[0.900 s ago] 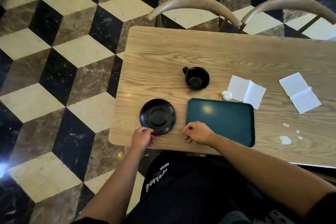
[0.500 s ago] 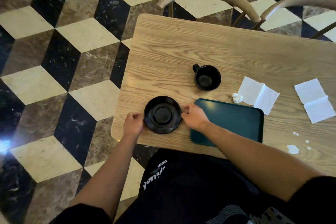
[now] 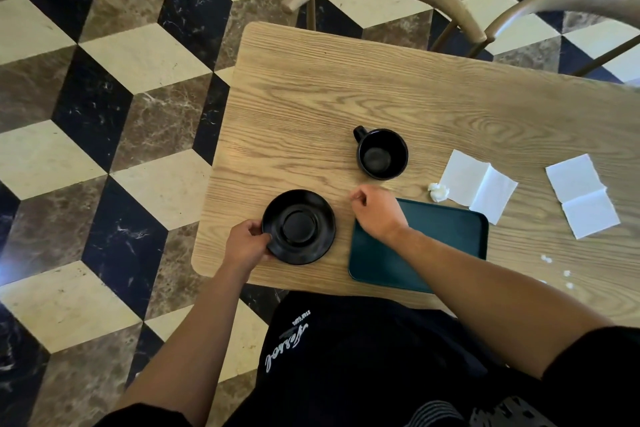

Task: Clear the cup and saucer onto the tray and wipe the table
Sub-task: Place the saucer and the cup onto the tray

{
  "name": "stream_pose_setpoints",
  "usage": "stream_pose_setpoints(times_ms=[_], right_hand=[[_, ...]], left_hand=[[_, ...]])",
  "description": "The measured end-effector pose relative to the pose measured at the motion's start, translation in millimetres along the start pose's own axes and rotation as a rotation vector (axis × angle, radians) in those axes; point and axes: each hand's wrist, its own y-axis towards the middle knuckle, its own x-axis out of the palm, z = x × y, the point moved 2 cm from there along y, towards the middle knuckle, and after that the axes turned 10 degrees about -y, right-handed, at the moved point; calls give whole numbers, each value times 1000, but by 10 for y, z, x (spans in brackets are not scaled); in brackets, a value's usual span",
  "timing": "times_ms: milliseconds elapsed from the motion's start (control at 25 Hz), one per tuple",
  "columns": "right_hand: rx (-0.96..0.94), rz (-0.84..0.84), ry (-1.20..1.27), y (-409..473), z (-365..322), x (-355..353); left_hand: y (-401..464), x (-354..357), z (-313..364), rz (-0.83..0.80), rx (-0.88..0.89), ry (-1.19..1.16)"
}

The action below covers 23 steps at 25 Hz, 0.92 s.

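Right hand [image 3: 375,213] quit the saucer [image 3: 298,226], fingers [image 3: 358,195] curled empty; left hand [image 3: 246,246] grips its rim; shorts' script [image 3: 285,345] illegible.

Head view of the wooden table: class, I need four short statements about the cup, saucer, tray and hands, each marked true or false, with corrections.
1. The round black saucer lies on the dark green rectangular tray. False: it lies on the wooden table, left of the tray.
2. The left hand grips the saucer's rim. True.
3. The black handled cup stands upright, apart from the saucer. True.
4. The right hand holds the cup. False: it is short of the cup, fingers curled, holding nothing.
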Motion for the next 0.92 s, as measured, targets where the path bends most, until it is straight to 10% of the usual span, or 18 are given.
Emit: stream_pose_setpoints(times_ms=[360, 920], right_hand=[[-141, 390, -431, 482, 1000, -924], [-81, 474, -480, 1594, 935, -840]], left_hand=[[-24, 69, -33, 37, 10, -26], [-495, 498, 214, -73, 85, -50]])
